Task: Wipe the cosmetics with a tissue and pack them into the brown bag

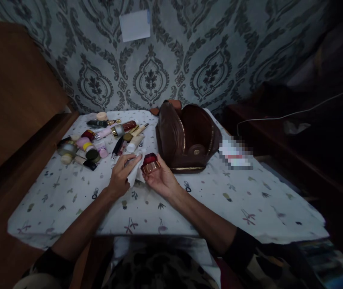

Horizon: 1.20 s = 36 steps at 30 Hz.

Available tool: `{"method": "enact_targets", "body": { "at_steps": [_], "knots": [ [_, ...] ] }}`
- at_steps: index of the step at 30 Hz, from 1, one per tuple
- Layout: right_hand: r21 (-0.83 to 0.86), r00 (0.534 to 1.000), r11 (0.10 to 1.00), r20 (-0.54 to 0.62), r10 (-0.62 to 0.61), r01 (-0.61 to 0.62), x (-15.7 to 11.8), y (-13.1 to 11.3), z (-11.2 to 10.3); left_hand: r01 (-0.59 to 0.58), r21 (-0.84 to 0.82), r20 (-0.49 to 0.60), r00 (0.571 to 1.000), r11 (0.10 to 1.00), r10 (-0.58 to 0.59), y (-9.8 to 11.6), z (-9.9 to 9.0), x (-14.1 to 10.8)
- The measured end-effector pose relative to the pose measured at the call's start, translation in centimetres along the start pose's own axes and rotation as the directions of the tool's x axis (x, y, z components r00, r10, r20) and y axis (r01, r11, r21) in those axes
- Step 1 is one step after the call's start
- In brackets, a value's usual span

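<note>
My right hand [162,179] is wrapped round a small jar [150,162] with a dark red top and a copper-coloured band. Close beside it on the left, my left hand [123,172] grips a white cloth or tissue [134,173], whose edge reaches the jar. Just behind my right hand stands a brown bag [171,136], its zip open and its inside dark. Several cosmetics lie in a loose group on the left, among them a white tube [135,143], a black-and-silver brush [86,162] and a dark red jar [88,135].
A patterned white cloth [207,208] covers the table. Brown wooden furniture [17,100] borders it on the left. A blurred, pixelated item [236,154] lies right of the bag. A white cable [295,115] crosses the dark furniture on the right.
</note>
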State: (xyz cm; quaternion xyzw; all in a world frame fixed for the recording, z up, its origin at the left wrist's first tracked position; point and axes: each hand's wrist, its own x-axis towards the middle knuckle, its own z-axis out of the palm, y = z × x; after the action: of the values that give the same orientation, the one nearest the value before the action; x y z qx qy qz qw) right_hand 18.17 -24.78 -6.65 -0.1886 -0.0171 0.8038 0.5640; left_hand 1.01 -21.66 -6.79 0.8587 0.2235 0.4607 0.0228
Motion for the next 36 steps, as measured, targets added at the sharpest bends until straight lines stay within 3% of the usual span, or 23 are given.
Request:
{"method": "enact_targets", "body": {
  "at_steps": [6,11,18,26,36],
  "knots": [
    [0.020,0.998,0.998,-0.012,0.061,-0.061,0.1,-0.1,-0.4,-0.097,0.054,0.035,0.995,0.994,0.095,0.9,0.0,0.5],
    [0.073,0.998,0.997,0.053,0.021,-0.025,-0.3,-0.4,0.2,-0.213,0.023,0.094,0.973,0.977,0.210,1.9,0.2,0.7],
    [0.078,1.000,0.997,-0.029,-0.011,0.013,-0.4,-0.4,0.3,-0.182,0.003,0.039,0.983,0.983,0.182,2.3,0.1,0.9],
    [-0.017,1.000,1.000,-0.005,0.006,-0.006,0.1,0.0,-0.2,0.009,0.003,-0.013,1.000,1.000,-0.009,0.5,-0.2,0.1],
    [0.027,1.000,0.999,0.015,0.024,-0.024,-0.8,-0.7,0.8,-0.194,-0.020,0.083,0.977,0.981,0.195,1.9,0.1,0.5]
  ]
}}
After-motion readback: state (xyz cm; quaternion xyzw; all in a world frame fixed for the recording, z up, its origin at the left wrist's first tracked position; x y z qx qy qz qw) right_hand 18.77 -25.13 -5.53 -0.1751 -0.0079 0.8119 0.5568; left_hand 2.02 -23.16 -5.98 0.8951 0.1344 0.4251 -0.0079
